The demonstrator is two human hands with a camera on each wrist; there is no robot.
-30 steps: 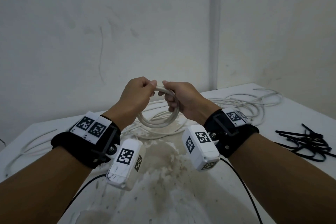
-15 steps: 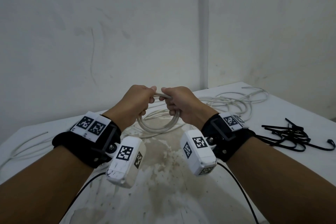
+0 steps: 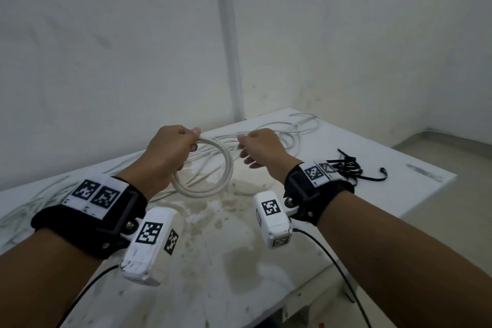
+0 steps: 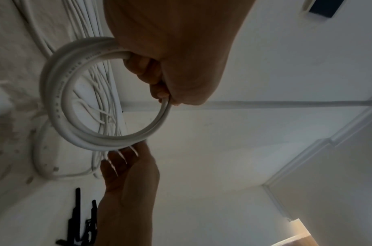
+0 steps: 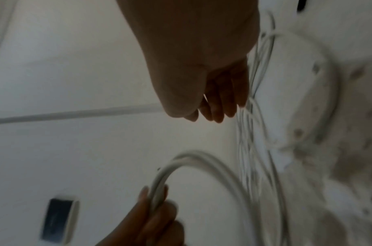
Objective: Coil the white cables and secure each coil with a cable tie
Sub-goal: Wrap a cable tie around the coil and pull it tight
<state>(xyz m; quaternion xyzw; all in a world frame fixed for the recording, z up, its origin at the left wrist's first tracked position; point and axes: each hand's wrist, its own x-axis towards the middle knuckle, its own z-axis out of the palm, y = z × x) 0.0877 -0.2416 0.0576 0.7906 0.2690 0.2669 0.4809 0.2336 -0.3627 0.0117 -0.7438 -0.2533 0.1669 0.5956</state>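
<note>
Above table (image 3: 292, 234) middle: coil (image 3: 213, 189) of white cable, held up off the surface.
Left hand (image 3: 170, 152): fingers wrapped round coil's top, gripping firm.
Right hand (image 3: 262, 150): just beside coil, fingers loose, clamped on nothing.
Handling: looks stiff and springy, light; likely to unwind unless all turns gripped together.
Count: one coil, roughly two turns; loose cables (image 3: 287, 130) toward far edge, too tangled to count; black cable ties (image 3: 346, 165) in one bundle near right edge, number unclear.
</note>
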